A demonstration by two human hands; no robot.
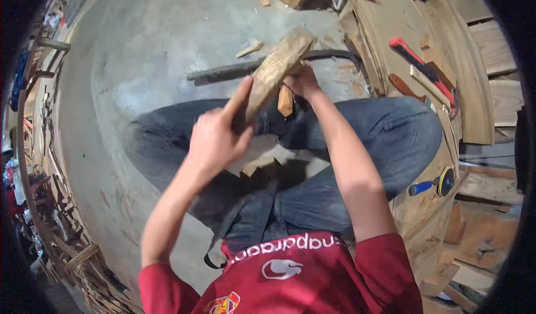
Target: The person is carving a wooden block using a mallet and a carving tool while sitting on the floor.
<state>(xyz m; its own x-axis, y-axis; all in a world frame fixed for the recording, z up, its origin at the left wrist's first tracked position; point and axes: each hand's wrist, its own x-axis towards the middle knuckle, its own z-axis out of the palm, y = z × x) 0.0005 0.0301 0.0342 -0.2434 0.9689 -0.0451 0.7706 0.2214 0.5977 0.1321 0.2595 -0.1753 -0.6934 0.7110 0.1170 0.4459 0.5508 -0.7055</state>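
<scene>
A rough, pale wooden board slants up and to the right over my crossed legs. My left hand grips its lower end from the left, index finger along the side. My right hand is closed at the board's right side near the upper end, partly hidden by it. Just under that hand points a short orange-brown wooden piece; whether I hold it too, I cannot tell. Behind the board lies a long dark curved strip on the concrete floor.
To my right are stacked planks, a red-and-black handled tool, a wooden-handled tool and a blue-handled tool with a round head. Wood scraps lie ahead. Timber racks line the far left.
</scene>
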